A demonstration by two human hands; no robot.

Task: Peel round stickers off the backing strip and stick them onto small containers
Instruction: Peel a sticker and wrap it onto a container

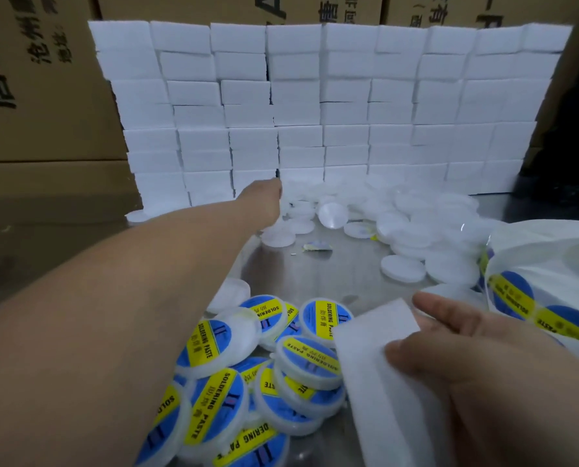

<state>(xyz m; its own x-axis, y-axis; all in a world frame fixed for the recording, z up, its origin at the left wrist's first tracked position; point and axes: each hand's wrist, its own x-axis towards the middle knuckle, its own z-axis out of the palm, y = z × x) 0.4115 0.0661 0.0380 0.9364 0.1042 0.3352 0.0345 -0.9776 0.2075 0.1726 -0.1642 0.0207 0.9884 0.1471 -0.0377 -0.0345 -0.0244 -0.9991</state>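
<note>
1. The unlabelled containers [403, 268] lie loose in a flat white heap at the far side of the metal table [315, 274]. The heap spreads from just under and beyond the left hand [264, 203] away to that hand's right.
2. The left arm is stretched far forward, so the left hand is right at the heap's near-left edge. The blank discs closest to it lie just below and to the right of its knuckles. Its fingers are hidden behind the back of the hand, so I cannot tell whether it already grips a container or hangs relaxed.
3. That makes the left hand much the nearer one for fetching a blank container. The right hand [467, 358] is well apart from the heap, close to the body.
4. The right hand pinches a white backing strip [372, 335] between its thumb on top and its fingers beneath. The strip's long axis runs from that hand up and to its left, and the visible stretch looks bare of stickers.
5. Beyond the right hand, to its right, sits the sticker roll [524, 298], blue-and-yellow labels showing.
6. Left of the right hand, labelled containers [310, 360] are piled, overlapping.
7. Behind the left hand stands a wall of white foam blocks [315, 106], with cardboard boxes [38, 96] behind it.
</note>
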